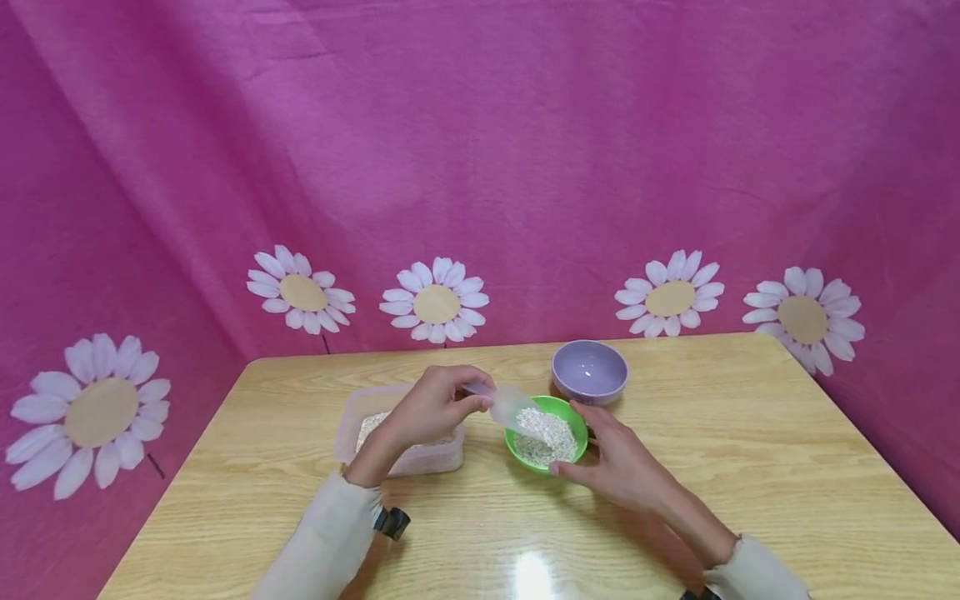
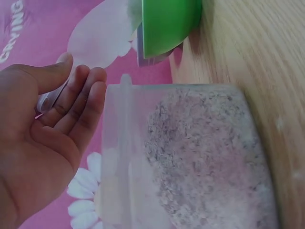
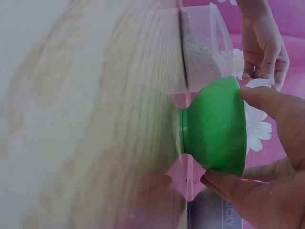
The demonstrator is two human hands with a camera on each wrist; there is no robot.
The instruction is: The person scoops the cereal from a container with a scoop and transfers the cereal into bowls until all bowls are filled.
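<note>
The left hand (image 1: 433, 407) has its grip pinched on the handle of a translucent scoop (image 1: 512, 406), tilted down to the right with its mouth over the green bowl (image 3: 214, 126). Pale flakes (image 1: 534, 451) lie in the bowl. The right hand's (image 1: 621, 460) grip is spread wide, thumb and fingers holding the bowl's rim. Left of the bowl on the table (image 1: 750, 433) stands a clear container (image 1: 438, 460) of flakes; a purple bowl (image 1: 590, 372) sits just beyond, far right.
</note>
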